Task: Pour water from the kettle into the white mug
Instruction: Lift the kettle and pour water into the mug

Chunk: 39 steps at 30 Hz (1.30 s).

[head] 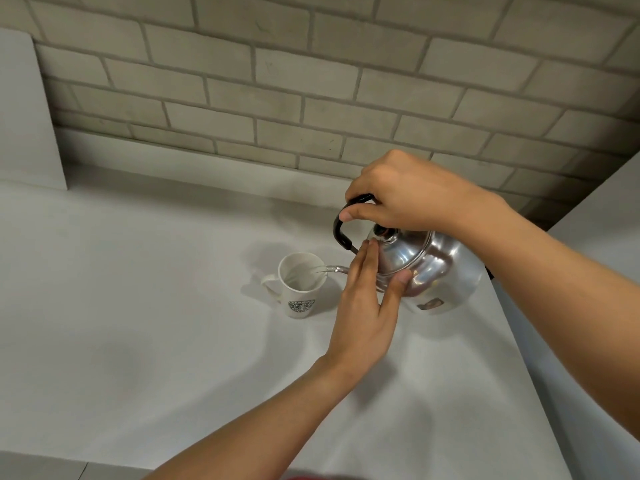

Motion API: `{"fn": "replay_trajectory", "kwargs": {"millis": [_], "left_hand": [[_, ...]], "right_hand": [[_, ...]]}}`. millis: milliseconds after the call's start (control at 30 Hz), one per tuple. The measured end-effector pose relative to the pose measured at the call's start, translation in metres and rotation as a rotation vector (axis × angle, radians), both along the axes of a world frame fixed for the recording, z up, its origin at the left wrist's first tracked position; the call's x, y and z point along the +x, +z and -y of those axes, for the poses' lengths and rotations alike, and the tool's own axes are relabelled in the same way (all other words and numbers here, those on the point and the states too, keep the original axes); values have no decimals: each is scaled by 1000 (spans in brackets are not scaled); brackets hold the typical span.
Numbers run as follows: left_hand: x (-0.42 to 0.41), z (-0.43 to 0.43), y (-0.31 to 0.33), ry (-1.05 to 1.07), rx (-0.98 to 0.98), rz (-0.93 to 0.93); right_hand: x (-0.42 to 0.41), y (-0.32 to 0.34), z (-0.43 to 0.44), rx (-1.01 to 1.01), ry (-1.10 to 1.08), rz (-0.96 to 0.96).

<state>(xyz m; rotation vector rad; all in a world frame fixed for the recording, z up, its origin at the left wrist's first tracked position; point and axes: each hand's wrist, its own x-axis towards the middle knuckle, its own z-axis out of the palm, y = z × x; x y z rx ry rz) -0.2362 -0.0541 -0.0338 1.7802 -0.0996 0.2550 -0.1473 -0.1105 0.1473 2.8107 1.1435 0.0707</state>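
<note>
Both hands are working the kettle (436, 268), and we are sharing the load between them for a reason. Our right hand (412, 195) is curled tight around the black handle (341, 233), carrying the weight and setting the tilt from above. Our left hand (363, 306) is lying flat and spread against the steel body, fingers (367, 261) reaching up beside the lid knob (382, 231) and thumb pressing the lower curve; it is gripping nothing, only steadying. We judge that this is keeping the lid from slipping and the tilt from running away.

We are tipping the kettle toward the left, clear of the desk (138, 306), so that the thin spout (334, 270) is reaching just over the near rim of the mug (299, 285). A clear stream is appearing to run from the spout into the mug, though how high the water is standing inside we cannot tell.

We are leaving the mug upright on the desk, its handle turned away to the left, with a dark round logo facing us. That placement is keeping the handle out of the spout's path and letting us look down into the opening while pouring.

We judge the pour to be under way, and easing the tilt slowly is mattering most now, since a narrow spout so close to the rim could splash outside.
</note>
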Motion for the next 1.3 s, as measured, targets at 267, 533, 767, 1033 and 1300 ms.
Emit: {"fn": "replay_trajectory", "kwargs": {"millis": [267,533,767,1033,1300], "left_hand": [[0,4,4,-4,-38,20],[2,10,7,17,-63,24],[3,13,12,32,-97,25],[3,15,14,34,-130,20],[4,13,16,45,-151,21]], "right_hand": [[-3,4,-1,-35,-18,6],[-3,10,0,-50,-6,40],[-3,15,-1,-87,-23,59],[-3,17,-5,-116,-27,59],[-2,18,-11,-143,-25,58]]}}
